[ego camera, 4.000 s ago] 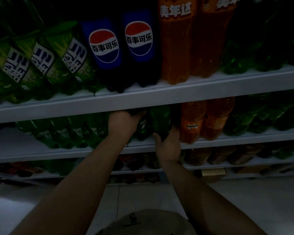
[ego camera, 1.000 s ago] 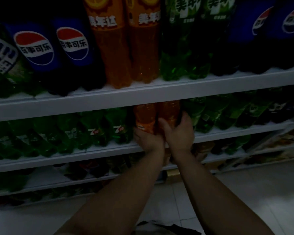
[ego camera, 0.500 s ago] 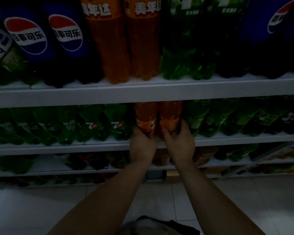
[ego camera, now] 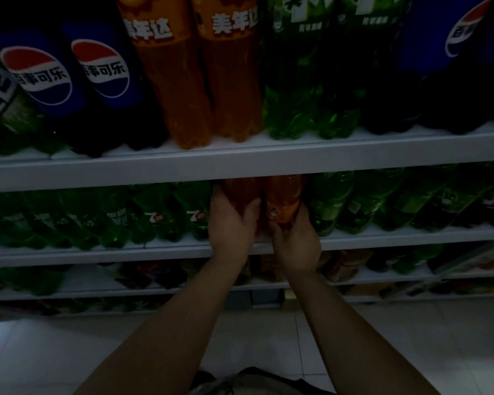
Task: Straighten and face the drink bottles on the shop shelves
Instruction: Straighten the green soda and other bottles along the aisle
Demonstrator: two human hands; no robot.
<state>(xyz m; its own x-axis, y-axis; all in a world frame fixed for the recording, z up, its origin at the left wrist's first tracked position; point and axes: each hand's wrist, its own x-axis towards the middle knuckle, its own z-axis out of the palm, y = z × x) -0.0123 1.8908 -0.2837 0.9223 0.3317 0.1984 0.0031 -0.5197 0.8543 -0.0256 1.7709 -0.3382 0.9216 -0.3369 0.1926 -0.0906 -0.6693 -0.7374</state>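
Orange bottles (ego camera: 241,195), two of them standing side by side and touching on the middle shelf (ego camera: 97,253), are what you have in hand. Your left hand (ego camera: 230,223) is wrapped round the lower body of the left one, thumb across its front. Your right hand (ego camera: 295,243) cups the right one from below and from its right side. The two hands sit close together, each clamped on its own bottle. The tops of both bottles are hidden behind the edge of the shelf above (ego camera: 240,163), so you cannot see whether they stand fully upright. The step looks like facing this pair: a scrap of label shows on the right bottle near your thumb and seems turned off to one side, while the left bottle's label is covered by your hand. Next, you would likely twist each bottle about its own axis until the label looks straight out, then bring both bases level with the front lip, in line with the green bottles (ego camera: 157,216) just to the left and the other green ones (ego camera: 362,203) to the right. Grip low and turn gently, since the neighbours stand tight against the pair. Overhead, the large bottles (ego camera: 200,81) already show their labels forward.
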